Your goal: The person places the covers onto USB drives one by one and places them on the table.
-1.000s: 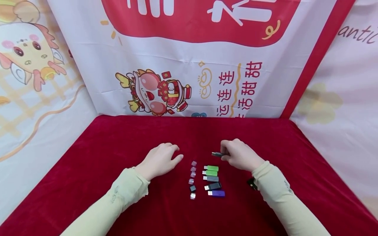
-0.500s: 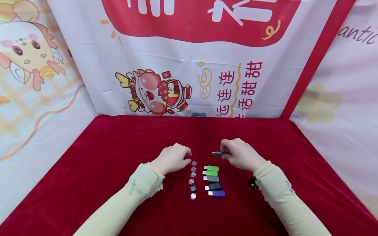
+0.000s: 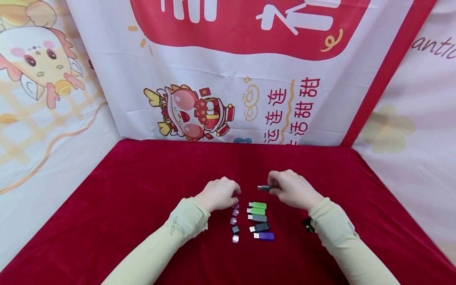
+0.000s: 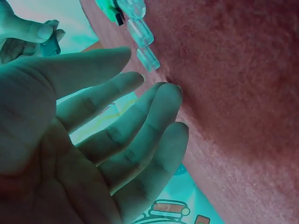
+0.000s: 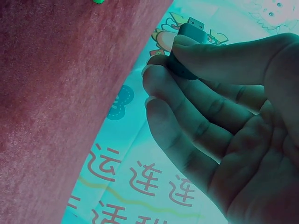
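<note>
My right hand (image 3: 293,189) pinches a dark grey USB flash drive (image 5: 192,33) between thumb and fingers, its metal plug uncovered and pointing left in the head view. My left hand (image 3: 219,194) is at the far end of a column of small caps, fingers loosely bent. In the left wrist view its thumb and forefinger stand apart, tips right by the nearest clear cap (image 4: 148,59). Most caps are clear; one is a black cap (image 3: 235,229), with a clear cap (image 3: 235,239) nearest me. The far end of the column is partly hidden by my left fingers.
Right of the caps lie several uncapped USB drives: two green drives (image 3: 257,205), a grey drive (image 3: 257,218), a black drive (image 3: 260,227) and a purple drive (image 3: 264,236). A small black object (image 3: 308,225) sits beside my right sleeve. Printed cloth (image 3: 213,71) hangs behind the red-covered table (image 3: 160,166).
My left hand has moved right to the far end of the cap column, its fingers drawing in. The right hand stays nearly in place with the USB drive. The head view has shifted slightly.
</note>
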